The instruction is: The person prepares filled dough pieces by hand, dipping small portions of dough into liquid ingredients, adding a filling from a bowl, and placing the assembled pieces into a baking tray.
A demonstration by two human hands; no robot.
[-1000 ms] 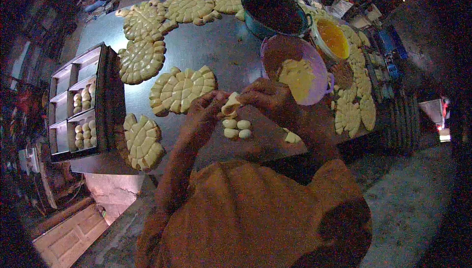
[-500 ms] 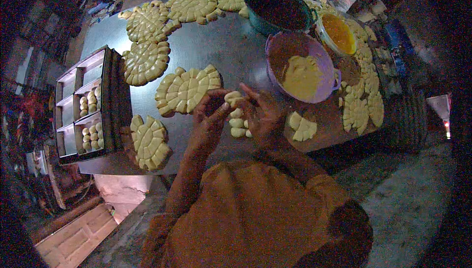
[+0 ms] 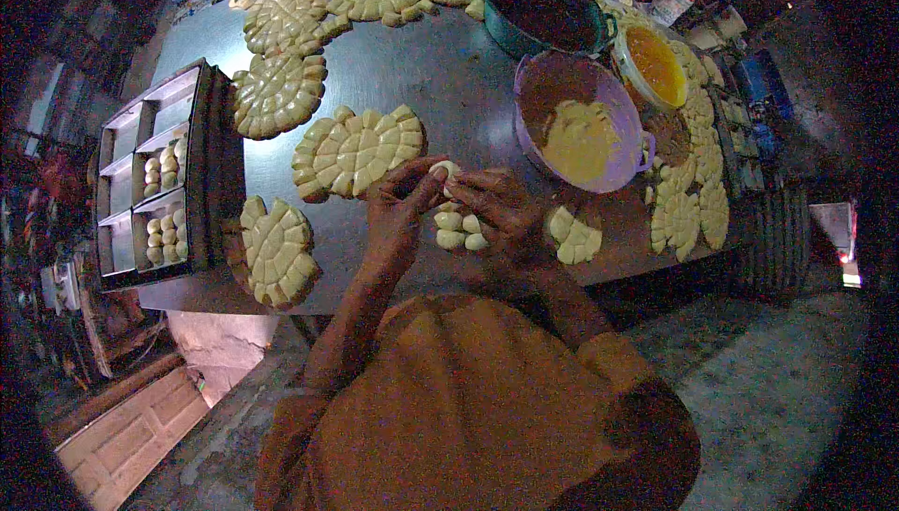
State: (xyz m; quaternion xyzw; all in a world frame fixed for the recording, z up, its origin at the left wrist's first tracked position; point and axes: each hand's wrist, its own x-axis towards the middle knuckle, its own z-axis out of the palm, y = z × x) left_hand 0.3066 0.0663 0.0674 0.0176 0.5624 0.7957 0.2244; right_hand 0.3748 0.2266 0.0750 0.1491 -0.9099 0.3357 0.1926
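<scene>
Between my two hands a small pale piece of dough (image 3: 444,170) is pinched above the table. My left hand (image 3: 403,202) grips it with thumb and fingertips from the left. From the right, the fingers of my right hand (image 3: 493,207) close on it too. Just below lie several smooth dough balls (image 3: 451,230) in a cluster, partly beside my right hand. A round slab of dough scored into many pieces (image 3: 361,152) sits beyond my left hand. To the right of my right hand is a smaller cut dough slab (image 3: 574,236).
A purple basin (image 3: 623,127) holding a yellowish mass stands at right, with a green basin (image 3: 496,19) and a bucket of orange-yellow contents (image 3: 653,66) behind. Stacked divided metal trays (image 3: 117,178) with dough balls stand at left. More scored dough slabs (image 3: 279,94) line the table's edges.
The dough between my fingers has gone from a longer folded shape to a small rounded piece. My right fingers have drawn in around it. The whole view has shifted slightly.
</scene>
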